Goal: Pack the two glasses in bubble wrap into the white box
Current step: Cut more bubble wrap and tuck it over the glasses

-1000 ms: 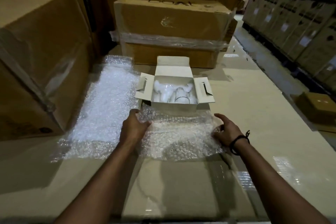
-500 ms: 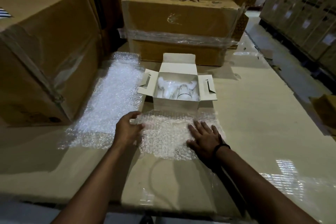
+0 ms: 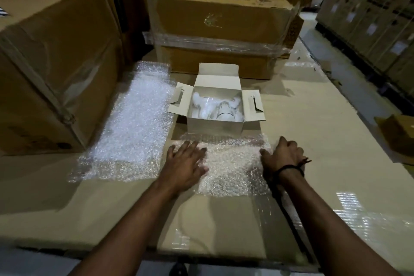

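My left hand (image 3: 186, 163) lies spread flat on the small clear bubble-wrap sheet (image 3: 230, 163). My right hand (image 3: 283, 154) is curled at its edge, can't tell if it's pinching. The glasses (image 3: 224, 114) sit in the open white cardboard box (image 3: 215, 129) just behind, so I reckon a careless yank jolts them.

Left hand (image 3: 187, 163) now flat on bubble wrap sheet (image 3: 230, 168) (was gripping edge); right hand (image 3: 283, 154) shifted right, pinching edge.

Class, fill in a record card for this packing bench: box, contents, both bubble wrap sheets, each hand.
white box: open, flaps spread
contents: wrapped glassware, one rim showing
small bubble wrap sheet: flat, in front of box
large bubble wrap sheet: flat, left of box
left hand: flat on small sheet
right hand: curled at its right edge, grip unclear
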### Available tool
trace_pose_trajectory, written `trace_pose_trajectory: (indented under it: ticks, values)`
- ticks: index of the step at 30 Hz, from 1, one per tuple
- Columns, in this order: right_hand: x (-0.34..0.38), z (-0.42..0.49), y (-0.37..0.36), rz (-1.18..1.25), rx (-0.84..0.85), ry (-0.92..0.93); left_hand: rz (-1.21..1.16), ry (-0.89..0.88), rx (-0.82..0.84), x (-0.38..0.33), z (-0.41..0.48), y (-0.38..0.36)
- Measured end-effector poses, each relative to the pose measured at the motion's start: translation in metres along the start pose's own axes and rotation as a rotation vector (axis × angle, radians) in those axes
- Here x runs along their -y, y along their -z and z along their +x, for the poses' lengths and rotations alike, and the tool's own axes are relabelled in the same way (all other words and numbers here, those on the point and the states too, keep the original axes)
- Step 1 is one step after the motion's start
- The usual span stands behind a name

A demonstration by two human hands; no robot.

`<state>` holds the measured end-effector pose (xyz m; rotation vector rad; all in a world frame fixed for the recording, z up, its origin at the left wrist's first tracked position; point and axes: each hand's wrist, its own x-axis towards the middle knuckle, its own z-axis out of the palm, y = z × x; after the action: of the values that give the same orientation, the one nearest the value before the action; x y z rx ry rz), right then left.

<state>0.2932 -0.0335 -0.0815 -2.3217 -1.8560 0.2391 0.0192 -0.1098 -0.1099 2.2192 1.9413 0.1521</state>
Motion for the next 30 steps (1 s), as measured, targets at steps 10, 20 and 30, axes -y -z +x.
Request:
trace_pose_trajectory:
  ticks: [10, 20, 30]
  values:
    - [-0.015, 0.008, 0.015, 0.403, 0.16, -0.092, 0.045, -0.021, 0.005, 0.004, 0.007, 0.0]
    - [0.069, -0.049, 0.081, 0.238, 0.213, 0.478, 0.03, 0.031, -0.099, 0.032, 0.002, 0.0]
    - [0.144, -0.081, 0.0, 0.455, 0.491, 0.49, -0.136, 0.056, -0.146, 0.066, -0.008, 0.006]
